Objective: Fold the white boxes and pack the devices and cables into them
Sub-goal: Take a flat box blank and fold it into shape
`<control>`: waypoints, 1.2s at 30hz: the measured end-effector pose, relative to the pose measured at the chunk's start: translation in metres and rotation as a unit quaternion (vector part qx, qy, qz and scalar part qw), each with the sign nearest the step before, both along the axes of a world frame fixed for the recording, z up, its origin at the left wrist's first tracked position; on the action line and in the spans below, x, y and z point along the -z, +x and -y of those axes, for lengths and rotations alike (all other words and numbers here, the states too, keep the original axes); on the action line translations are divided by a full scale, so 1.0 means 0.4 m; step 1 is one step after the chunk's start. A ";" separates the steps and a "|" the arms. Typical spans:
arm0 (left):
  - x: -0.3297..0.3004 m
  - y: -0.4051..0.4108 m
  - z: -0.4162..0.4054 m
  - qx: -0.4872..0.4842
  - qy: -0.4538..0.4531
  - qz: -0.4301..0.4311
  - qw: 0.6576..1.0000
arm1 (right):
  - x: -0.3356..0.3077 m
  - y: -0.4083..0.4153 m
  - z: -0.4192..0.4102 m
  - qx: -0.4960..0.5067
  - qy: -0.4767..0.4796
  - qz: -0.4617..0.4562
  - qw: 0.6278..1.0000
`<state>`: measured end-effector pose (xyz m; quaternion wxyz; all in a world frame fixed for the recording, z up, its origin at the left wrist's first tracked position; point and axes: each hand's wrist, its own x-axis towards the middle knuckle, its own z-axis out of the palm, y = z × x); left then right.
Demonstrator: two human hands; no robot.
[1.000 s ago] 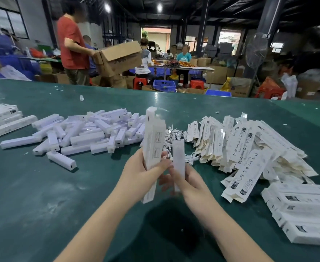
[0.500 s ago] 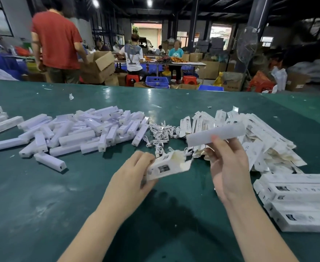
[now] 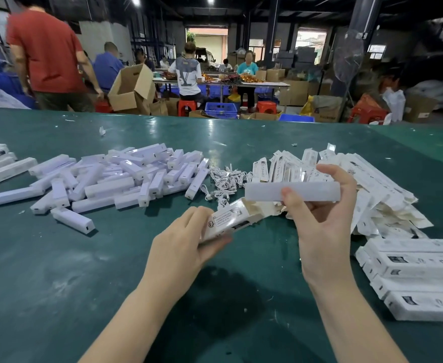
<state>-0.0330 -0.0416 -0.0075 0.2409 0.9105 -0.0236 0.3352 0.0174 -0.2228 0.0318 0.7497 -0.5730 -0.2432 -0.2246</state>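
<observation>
- Working across a wide green table (image 3: 58,271), we have our stock fanned out within reach, so neither hand has to travel far;
- the heap of white devices (image 3: 115,179) lies to the left, well apart from the flat unfolded boxes (image 3: 367,184) heaped on the right; the tangle of white cables (image 3: 225,182) sits between the two heaps;
- the finished boxes (image 3: 424,279) are stacked at the near right edge, we judge to keep packed stock clear of the loose parts;
- our right hand (image 3: 322,231) holds one device (image 3: 291,191) level above the table, thumb in front and fingers curled over its top and far side, its left end aimed toward the box mouth;
- our left hand (image 3: 183,247) grips a folded box (image 3: 231,221) by its near end, thumb underneath, fingers on top, open end tilted up toward the device; the flaps stand apart, ready for loading;
- the device is still outside the box; sliding it in looks like our next step.
</observation>
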 end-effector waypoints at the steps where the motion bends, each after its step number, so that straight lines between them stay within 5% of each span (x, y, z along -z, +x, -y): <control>1: 0.000 -0.001 0.001 -0.003 0.004 -0.005 1.000 | 0.000 -0.001 -0.001 0.000 0.003 0.003 1.000; 36: 0.010 0.005 0.001 -0.032 0.071 -0.039 0.996 | 0.014 0.053 0.029 -0.030 -0.143 -0.108 0.983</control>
